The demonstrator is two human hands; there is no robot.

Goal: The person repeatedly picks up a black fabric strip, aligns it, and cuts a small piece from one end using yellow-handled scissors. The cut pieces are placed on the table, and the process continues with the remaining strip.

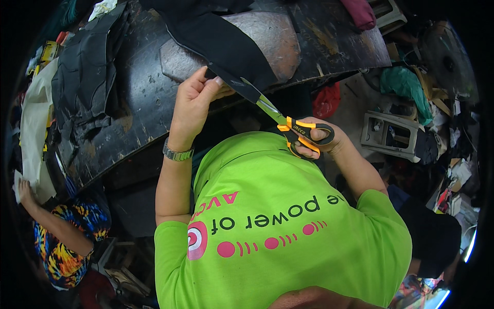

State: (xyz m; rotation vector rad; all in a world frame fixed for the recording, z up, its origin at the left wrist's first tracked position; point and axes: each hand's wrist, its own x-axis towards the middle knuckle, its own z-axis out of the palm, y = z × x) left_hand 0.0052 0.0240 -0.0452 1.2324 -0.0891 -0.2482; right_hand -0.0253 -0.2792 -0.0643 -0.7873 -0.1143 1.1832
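Observation:
My left hand, with a metal watch on its wrist, pinches the edge of a black cloth piece near the table's front edge. The cloth stretches from the far side of the table toward me. In my right hand are scissors with orange and black handles, my fingers through the loops. Their blades reach up and left to the cloth's near edge, close to my left fingertips. A strip of the cloth lies across the blades and hides part of them.
The dark, worn table bears a brown board under the cloth and a stack of black fabric pieces at left. Another person's hand touches pale cloth at far left. A grey plastic stool stands at right.

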